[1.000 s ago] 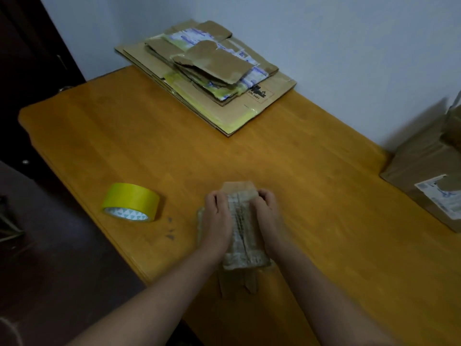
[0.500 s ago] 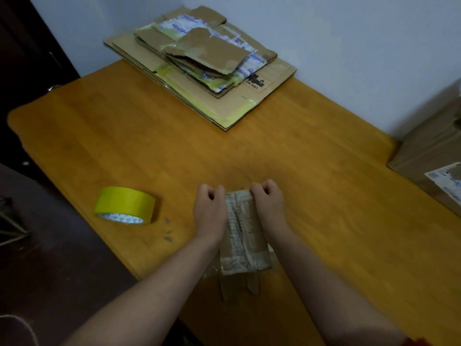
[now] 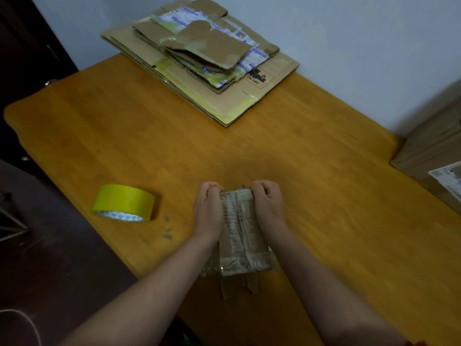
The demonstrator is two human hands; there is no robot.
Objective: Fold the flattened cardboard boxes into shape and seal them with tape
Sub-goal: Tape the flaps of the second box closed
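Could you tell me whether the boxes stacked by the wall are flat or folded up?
Flat: the cardboard stack lies in thin layers on the table, none forming a box.

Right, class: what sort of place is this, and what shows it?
Probably a makeshift packing spot in a home or small office: an orange wooden table against a plain pale wall, a stack of flattened brown cardboard boxes, and a yellow roll of tape.
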